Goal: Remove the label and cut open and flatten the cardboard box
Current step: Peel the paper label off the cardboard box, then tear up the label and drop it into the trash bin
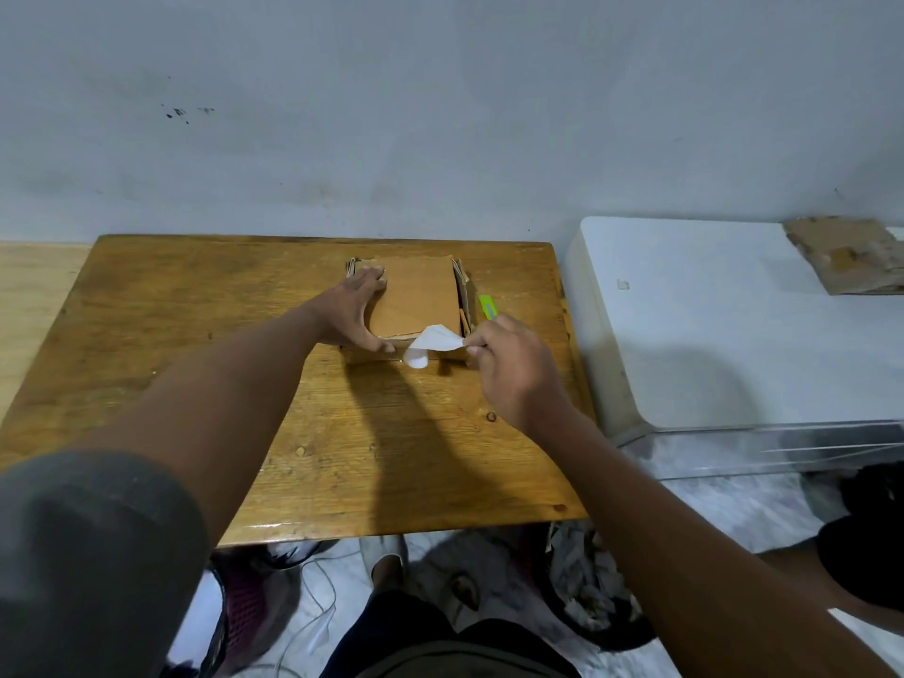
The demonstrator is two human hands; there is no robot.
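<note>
One box [416, 305]; one label [433, 347]; one cutter [487, 306].

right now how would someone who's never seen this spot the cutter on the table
Find the wooden table and the cardboard box at its far middle. The cutter lies right of the box, just beyond the right hand. It is the only bright lime-green thing there.

Open bench on the left and near side; the crowding is at the box's right.

The cardboard box [416, 305] sits toward the far middle of the bench [195, 359], its left held by the left hand [354, 310]. The right hand [513, 369], pinching the label [433, 345], and a green cutter [487, 307] just beside the box fill the narrow right strip.
</note>
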